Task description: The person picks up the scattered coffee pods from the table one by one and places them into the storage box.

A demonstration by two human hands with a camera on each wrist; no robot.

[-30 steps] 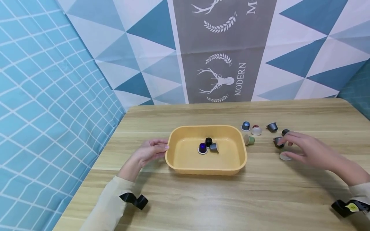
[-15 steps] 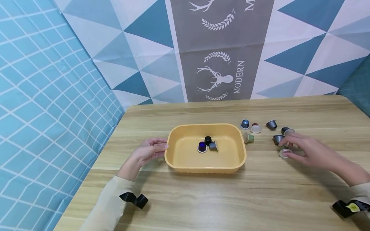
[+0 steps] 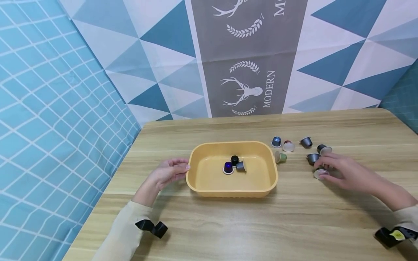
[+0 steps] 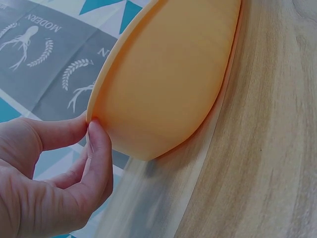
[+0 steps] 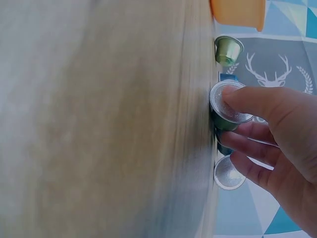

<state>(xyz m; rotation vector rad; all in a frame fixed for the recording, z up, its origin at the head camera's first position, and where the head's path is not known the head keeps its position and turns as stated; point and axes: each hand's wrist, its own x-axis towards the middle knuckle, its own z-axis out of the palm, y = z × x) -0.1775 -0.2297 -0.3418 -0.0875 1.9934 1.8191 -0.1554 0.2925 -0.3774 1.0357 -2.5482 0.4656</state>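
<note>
A yellow plastic tray [image 3: 209, 193] sits on the table, and my left hand [image 3: 168, 173] pinches its left rim between thumb and fingers, as the left wrist view shows. Three coffee capsules lie inside: a blue one [image 3: 228, 166], a black one [image 3: 234, 160] and a grey one [image 3: 241, 166]. To the right, my right hand [image 3: 354, 175] grips a dark green coffee capsule [image 5: 228, 118], thumb on its silver lid and fingers on its body. A dark grey capsule [image 3: 312, 158] lies right at those fingertips, with a black capsule [image 3: 321, 148] just behind.
Between tray and right hand lie a green capsule [image 3: 281, 157], a blue capsule [image 3: 276, 141], a red capsule with a pale lid [image 3: 289, 146] and a grey capsule [image 3: 306, 142]. Patterned cloth [image 3: 169, 72] hangs behind the wooden table [image 3: 228, 228].
My right hand's thumb and fingers have come together on the dark green capsule, which has tipped slightly. The left hand and the tray stay as they were.
</note>
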